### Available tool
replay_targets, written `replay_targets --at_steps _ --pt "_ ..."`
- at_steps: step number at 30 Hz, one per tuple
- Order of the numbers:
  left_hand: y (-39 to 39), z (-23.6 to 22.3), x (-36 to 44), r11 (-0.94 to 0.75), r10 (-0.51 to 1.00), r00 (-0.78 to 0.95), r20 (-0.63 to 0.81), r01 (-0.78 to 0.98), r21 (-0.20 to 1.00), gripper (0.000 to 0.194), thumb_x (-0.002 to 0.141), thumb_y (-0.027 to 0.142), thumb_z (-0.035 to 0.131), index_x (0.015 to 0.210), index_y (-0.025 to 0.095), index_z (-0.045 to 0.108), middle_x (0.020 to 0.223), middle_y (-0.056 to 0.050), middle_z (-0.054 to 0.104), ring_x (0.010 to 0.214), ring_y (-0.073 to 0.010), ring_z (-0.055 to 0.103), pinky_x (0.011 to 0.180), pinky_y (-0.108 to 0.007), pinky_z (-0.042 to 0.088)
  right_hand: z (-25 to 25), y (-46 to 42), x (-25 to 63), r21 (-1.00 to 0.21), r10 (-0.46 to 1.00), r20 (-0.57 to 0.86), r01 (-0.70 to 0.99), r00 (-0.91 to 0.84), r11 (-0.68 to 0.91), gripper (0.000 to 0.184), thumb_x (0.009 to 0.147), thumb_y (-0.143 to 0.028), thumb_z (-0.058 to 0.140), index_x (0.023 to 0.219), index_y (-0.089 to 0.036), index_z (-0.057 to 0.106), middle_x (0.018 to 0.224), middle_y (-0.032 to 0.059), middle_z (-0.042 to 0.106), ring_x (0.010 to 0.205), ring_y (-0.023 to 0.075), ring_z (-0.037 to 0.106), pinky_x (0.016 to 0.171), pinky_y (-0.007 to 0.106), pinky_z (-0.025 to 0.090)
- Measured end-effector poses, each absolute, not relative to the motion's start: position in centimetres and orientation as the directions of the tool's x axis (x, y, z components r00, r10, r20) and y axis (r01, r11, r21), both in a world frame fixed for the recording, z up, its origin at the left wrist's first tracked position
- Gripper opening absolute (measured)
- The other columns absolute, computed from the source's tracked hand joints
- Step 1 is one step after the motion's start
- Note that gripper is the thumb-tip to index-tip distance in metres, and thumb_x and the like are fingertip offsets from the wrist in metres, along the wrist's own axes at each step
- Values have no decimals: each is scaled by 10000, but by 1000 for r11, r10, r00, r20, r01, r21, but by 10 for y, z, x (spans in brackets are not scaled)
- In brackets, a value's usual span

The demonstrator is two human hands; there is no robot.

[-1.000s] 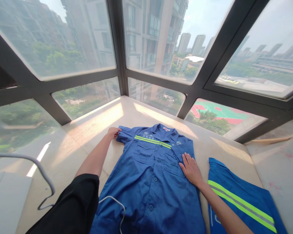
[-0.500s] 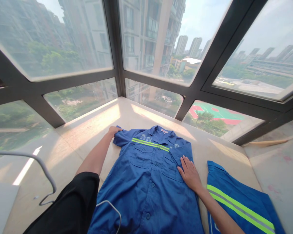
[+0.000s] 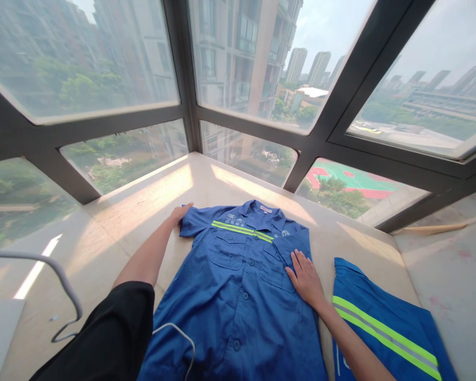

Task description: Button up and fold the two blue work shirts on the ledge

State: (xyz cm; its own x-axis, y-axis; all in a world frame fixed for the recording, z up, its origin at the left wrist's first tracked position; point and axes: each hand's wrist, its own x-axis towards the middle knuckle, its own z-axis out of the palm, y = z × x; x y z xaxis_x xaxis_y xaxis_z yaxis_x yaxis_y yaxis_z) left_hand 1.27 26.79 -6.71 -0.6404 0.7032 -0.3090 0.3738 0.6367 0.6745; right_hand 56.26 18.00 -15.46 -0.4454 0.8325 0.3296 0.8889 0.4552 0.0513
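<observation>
A blue short-sleeved work shirt [image 3: 238, 296] with a yellow-green reflective stripe across the chest lies buttoned and face up on a pale stone window ledge [image 3: 150, 201]. My left hand [image 3: 179, 212] reaches out to the tip of the shirt's left sleeve, and its fingers are closed on the edge of the cloth. My right hand [image 3: 306, 278] lies flat on the shirt's right side, fingers stretched out, next to the folded-in right sleeve. A thin white cable [image 3: 180, 338] crosses the shirt's lower left.
A second blue garment [image 3: 384, 328] with reflective stripes lies to the right of the shirt. A grey cable or wire loop [image 3: 63, 288] curves at the left. Dark-framed windows [image 3: 190, 84] close in the ledge on three sides.
My left hand has drawn the sleeve a little further out to the left. My right hand stays flat on the shirt. The camera has shifted slightly.
</observation>
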Motion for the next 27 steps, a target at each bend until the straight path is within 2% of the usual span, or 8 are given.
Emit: replay_targets --at_steps 3,5,11,15,18,22,24,27 --pt "249 -50 8 645 753 -439 -489 347 681 481 634 522 801 904 142 681 822 -113 718 765 -254 690 655 -331 555 -156 180 563 34 840 317 890 -441 454 660 1007 -538 256 1444 -91 467 1514 167 418 1408 288 375 1154 477 298" --pt "240 -37 10 592 805 -343 -484 410 693 502 585 472 834 939 148 686 789 -81 710 718 -219 678 637 -306 558 -155 181 563 25 846 300 891 -440 454 649 1006 -521 272 1446 -82 459 1515 173 414 1412 291 368 1154 479 293" --pt "244 -2 42 418 887 -442 -132 648 636 349 832 327 593 1104 122 671 910 -116 705 854 -241 667 741 -336 544 -129 184 553 36 908 106 914 -405 403 597 980 -436 382 1426 -49 472 1511 205 406 1405 335 368 1142 496 298" --pt "239 9 91 154 959 -258 115 820 550 342 910 294 475 1171 189 670 1134 -99 677 1110 -250 600 934 -323 459 -93 189 503 50 957 -47 956 -286 288 595 900 -294 521 1420 -11 458 1493 291 376 1375 402 383 1094 549 329" --pt "224 1 132 -39 992 -25 125 875 482 290 846 338 594 1091 233 708 1094 -62 691 1032 -238 629 895 -304 462 -72 190 436 -88 905 -29 903 -425 421 626 871 -311 569 1433 -62 450 1519 252 352 1404 363 347 1121 493 319" --pt "205 -22 162 -414 893 445 -66 871 265 267 847 364 584 1012 204 718 990 -72 704 902 -237 661 791 -311 497 -60 195 348 -321 761 38 714 -647 623 467 843 -279 583 1289 -144 577 1400 167 508 1305 294 461 1069 397 382" --pt "201 -30 159 -438 881 467 -73 865 244 298 900 355 511 1067 198 701 986 -71 703 916 -222 661 800 -304 505 -59 202 321 -398 858 -15 791 -513 465 275 869 -164 489 1082 -171 664 1162 127 640 1091 244 594 937 339 451" --pt "204 -36 139 -324 945 323 46 917 233 351 940 299 435 1190 180 652 1097 -89 680 1003 -211 646 881 -314 503 -57 214 304 -400 948 11 868 -318 296 299 905 -106 361 953 -151 652 1015 142 645 931 242 615 807 339 467"
